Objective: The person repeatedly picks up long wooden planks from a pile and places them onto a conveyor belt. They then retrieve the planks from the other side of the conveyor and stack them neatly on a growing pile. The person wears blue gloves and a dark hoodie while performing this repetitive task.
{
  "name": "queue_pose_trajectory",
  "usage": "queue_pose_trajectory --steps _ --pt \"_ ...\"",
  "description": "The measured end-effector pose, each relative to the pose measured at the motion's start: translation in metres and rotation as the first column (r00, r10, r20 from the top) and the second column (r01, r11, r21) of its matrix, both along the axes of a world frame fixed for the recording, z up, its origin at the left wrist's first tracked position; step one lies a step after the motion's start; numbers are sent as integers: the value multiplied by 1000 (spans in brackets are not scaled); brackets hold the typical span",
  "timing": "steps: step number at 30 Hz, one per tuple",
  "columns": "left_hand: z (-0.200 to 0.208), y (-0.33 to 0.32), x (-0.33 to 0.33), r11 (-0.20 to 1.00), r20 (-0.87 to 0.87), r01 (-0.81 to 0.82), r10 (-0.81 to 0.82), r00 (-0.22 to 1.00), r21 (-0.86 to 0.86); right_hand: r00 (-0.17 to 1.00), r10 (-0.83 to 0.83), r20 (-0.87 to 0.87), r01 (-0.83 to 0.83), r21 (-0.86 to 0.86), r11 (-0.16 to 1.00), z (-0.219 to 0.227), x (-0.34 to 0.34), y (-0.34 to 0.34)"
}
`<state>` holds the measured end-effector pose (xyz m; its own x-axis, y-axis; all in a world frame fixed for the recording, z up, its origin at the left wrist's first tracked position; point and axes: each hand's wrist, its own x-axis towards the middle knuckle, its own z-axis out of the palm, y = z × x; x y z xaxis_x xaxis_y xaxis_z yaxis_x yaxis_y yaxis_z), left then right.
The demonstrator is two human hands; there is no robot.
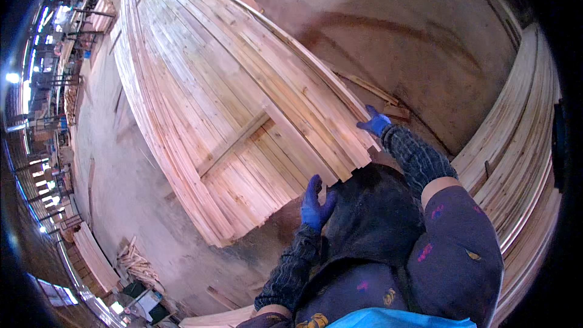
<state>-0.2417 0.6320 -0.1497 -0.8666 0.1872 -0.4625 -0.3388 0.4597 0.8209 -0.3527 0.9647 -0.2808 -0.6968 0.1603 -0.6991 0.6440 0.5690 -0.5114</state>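
Note:
A broad stack of long, pale wooden boards point(243, 94) stretches away from me, with uneven near ends. My left hand point(317, 205), in a blue glove, is up against the near end of a board, thumb and fingers apart. Farther right, my right hand point(376, 123), gloved in blue too, lies at the outer right edge of the stack with its fingers spread. Neither hand is wrapped round a board. A narrow wooden strip point(234, 144) lies crosswise on the boards, left of my hands.
More long boards point(507, 127) are stacked at my right. Wood scraps point(373, 90) lie on the floor beyond my right hand. Lower left are a pile of short offcuts point(138, 261) and a board stack point(95, 258). Racks with timber point(100, 15) line the far left.

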Motion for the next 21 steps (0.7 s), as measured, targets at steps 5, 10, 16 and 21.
queue_pose_trajectory --steps 5,10,16,21 --pt "5 43 -9 999 112 -8 3 994 45 998 8 -64 -19 -174 985 -45 -43 10" --pt "-12 103 -25 984 188 -89 59 980 156 994 89 -64 -104 -311 945 -52 -76 7" --pt "-53 196 -82 981 -67 -158 167 984 116 979 182 86 -172 -116 978 -62 -73 14" --pt "-100 224 -122 722 449 -559 375 811 406 990 123 73 -88 -371 924 10 -84 17"
